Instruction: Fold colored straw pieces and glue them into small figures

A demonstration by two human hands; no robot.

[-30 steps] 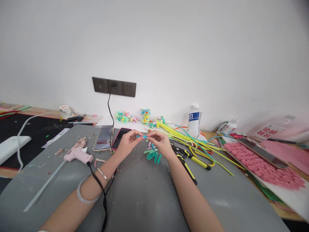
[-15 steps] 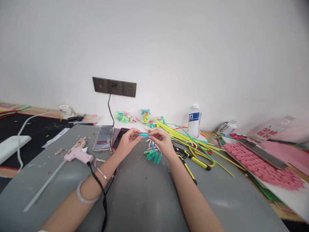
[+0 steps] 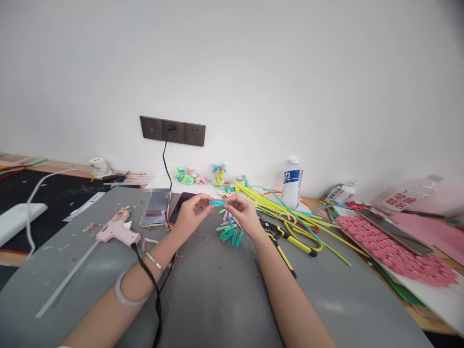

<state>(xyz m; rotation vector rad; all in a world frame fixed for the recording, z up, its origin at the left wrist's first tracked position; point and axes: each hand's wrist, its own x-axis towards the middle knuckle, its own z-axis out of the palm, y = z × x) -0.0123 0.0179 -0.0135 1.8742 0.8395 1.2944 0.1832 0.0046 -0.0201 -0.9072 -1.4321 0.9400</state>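
Both my hands meet above the grey mat (image 3: 217, 299) and pinch a short blue folded pipe-cleaner piece (image 3: 218, 203) between them. My left hand (image 3: 191, 213) holds its left end with thumb and fingertips. My right hand (image 3: 242, 214) grips the right end, fingers curled. Just below the hands lies a small heap of folded green, blue and pink pipe-cleaner pieces (image 3: 229, 232). A black cable (image 3: 156, 295) crosses my left forearm, which wears two bracelets.
A pink glue gun (image 3: 118, 231) and two phones (image 3: 155, 208) lie to the left. Yellow-handled pliers (image 3: 286, 237) and long yellow pipe cleaners (image 3: 290, 210) lie to the right, beside a bottle (image 3: 292, 181) and a board of pink pieces (image 3: 395, 253). Small finished figures (image 3: 218, 175) stand by the wall.
The blue piece between my fingertips now shows longer and lies more level. Both hands stayed in nearly the same place.
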